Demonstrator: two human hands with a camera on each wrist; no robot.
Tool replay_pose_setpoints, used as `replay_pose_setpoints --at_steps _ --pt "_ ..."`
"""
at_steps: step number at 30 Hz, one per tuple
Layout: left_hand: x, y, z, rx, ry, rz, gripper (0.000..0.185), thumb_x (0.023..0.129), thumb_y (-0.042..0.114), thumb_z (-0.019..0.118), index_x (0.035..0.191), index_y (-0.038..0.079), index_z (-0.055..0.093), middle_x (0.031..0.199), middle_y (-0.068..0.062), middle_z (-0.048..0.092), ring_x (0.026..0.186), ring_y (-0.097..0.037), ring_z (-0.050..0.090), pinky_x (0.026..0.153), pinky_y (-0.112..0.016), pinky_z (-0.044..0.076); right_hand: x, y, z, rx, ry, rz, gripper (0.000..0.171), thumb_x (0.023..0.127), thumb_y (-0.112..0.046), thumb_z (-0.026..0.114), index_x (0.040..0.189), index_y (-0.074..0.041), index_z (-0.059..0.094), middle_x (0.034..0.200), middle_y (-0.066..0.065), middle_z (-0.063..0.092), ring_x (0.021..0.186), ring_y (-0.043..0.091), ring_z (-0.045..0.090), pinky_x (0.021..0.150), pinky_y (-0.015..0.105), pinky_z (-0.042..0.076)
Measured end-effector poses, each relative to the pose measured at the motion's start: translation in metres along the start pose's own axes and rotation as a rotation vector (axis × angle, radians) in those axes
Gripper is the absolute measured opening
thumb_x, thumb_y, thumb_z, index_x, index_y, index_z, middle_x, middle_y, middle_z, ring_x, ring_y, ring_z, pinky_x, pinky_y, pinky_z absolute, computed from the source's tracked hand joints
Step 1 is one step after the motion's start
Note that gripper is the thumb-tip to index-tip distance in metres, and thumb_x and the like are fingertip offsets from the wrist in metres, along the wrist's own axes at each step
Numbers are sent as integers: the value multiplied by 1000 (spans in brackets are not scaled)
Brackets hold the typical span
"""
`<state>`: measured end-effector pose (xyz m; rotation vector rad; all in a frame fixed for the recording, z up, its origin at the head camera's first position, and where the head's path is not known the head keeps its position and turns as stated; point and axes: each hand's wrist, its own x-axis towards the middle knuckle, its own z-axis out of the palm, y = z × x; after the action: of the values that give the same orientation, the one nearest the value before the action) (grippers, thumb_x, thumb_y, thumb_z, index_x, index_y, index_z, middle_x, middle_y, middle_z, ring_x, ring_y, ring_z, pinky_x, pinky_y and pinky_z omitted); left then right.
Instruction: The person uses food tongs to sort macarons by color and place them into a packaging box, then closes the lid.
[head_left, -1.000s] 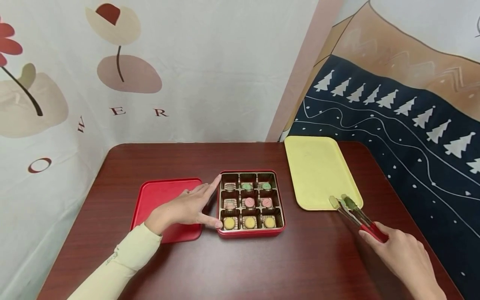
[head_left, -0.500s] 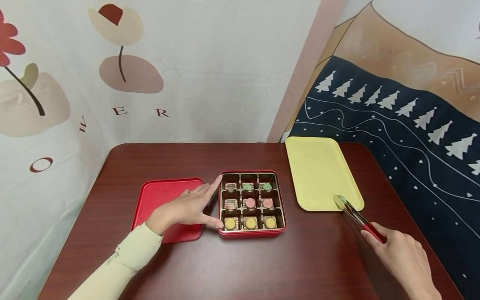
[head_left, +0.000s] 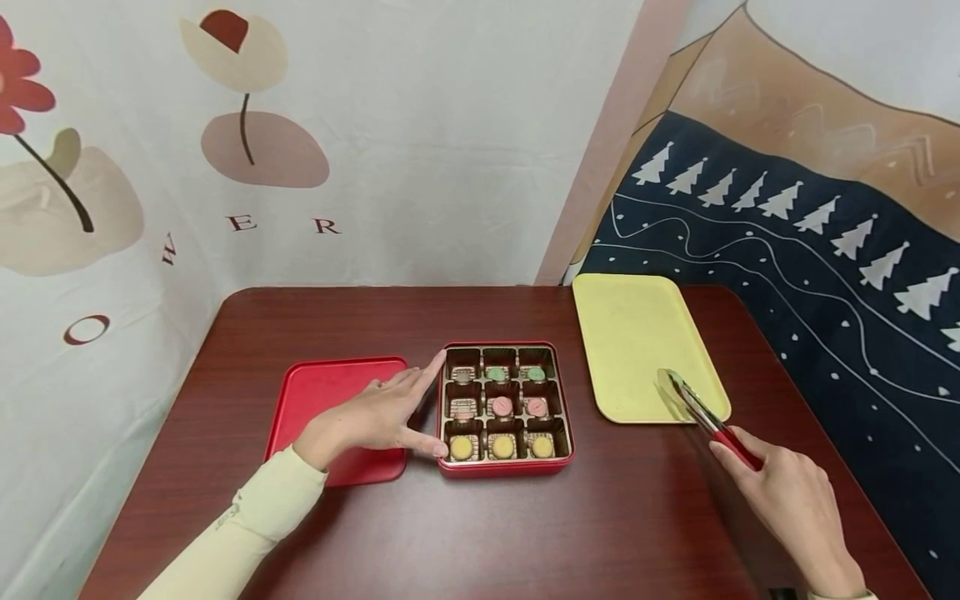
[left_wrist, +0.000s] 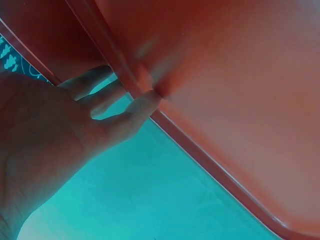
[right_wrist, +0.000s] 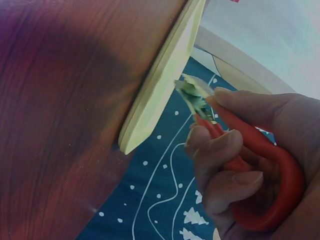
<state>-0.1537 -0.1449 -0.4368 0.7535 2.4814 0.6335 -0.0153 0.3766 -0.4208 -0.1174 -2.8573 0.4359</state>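
The right hand (head_left: 787,500) is gripping a pair of red-handled tongs (head_left: 701,410), fingers curled round the handles near the right edge of the bench (head_left: 420,533). The tongs are pointing far and slightly left, their long axis running from the hand toward the near right corner of the yellow tray (head_left: 637,333), and their tips are hovering over that corner. In the right wrist view the metal tips (right_wrist: 192,92) are lying close together, with nothing visible between them.

The red box (head_left: 504,467) of small round sweets is sitting well to the left of the tongs, across a bare strip of bench, so the tips are pointing away from it rather than at it. The left hand (head_left: 375,417) is far nearer: its straight fingers are resting against the box's left wall, the index finger reaching to the far left corner and the thumb touching the near left corner. That hand is lying partly over the red lid (head_left: 315,392), which is lying flat just left of the box.
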Motion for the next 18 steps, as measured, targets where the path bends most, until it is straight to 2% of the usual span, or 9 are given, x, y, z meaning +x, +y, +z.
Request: replay_pose_setpoints --at_steps 3,5,8,13,18 --pt "0 0 0 0 -6 -5 139 86 75 81 176 24 -13 176 -26 24 163 -50 16 122 -80 13 4 -4 1 25 24 -11 45 96 -29 87 129 0 79 50 -10 50 56 23 47 49 41 37" --pt "0 1 0 3 -10 -11 139 85 75 81 175 25 -13 176 -25 23 163 -49 15 122 -79 12 7 -8 2 43 48 -26 45 94 -28 88 128 0 80 50 -9 53 56 24 49 49 41 37" --pt "0 1 1 4 -10 -11 140 85 75 81 175 25 -14 176 -26 23 163 -49 15 122 -79 12 12 -15 2 60 69 -42 43 92 -26 90 126 0 81 56 -1 62 58 26 53 50 42 39" --pt "1 0 1 6 -13 -7 141 84 78 79 175 25 -14 176 -25 23 162 -49 16 123 -78 13 20 -28 2 82 77 -65 43 90 -24 92 124 1 81 76 15 75 62 28 58 52 42 41" --pt "1 1 1 10 -17 -14 141 84 78 79 175 25 -14 176 -25 23 163 -48 16 123 -78 13 30 -44 3 106 67 -106 45 89 -23 93 126 1 81 71 7 73 59 21 52 51 38 39"
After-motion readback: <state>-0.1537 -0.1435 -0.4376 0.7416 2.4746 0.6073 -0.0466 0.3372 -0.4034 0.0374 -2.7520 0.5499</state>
